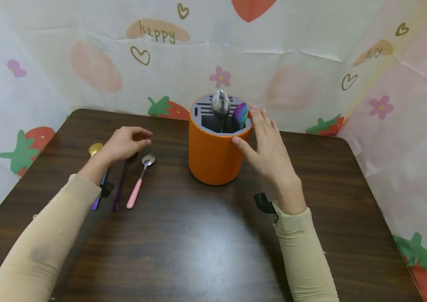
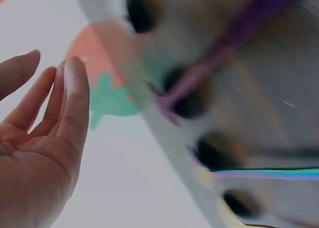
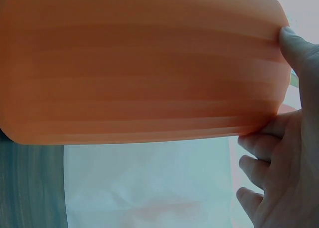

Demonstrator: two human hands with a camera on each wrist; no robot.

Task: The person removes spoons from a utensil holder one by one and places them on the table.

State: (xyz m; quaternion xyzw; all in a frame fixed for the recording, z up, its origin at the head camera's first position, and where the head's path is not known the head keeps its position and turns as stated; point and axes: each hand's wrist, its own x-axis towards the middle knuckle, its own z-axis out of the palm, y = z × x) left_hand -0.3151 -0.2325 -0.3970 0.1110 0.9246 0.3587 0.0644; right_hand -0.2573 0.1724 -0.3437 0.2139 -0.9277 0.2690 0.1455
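Note:
An orange cutlery holder (image 1: 215, 161) with a grey slotted top (image 1: 202, 112) stands upright on the table. A silver spoon (image 1: 220, 102) and a rainbow-coloured spoon (image 1: 240, 114) stick up from its larger opening. My right hand (image 1: 272, 155) rests against the holder's right side near the rim, fingers mostly straight and thumb on the front. Left of the holder, my left hand (image 1: 123, 142) hovers with loosely bent fingers and nothing in them. Below it lie a pink-handled spoon (image 1: 135, 193), a dark purple handle (image 1: 119, 191) whose upper end is partly hidden, and a gold-bowled spoon (image 1: 95, 149).
The dark wooden table (image 1: 198, 251) meets a patterned cloth backdrop (image 1: 292, 42) at its back and sides. A black wrist mount (image 1: 264, 203) is on the right sleeve. The left wrist view is blurred over the cutlery.

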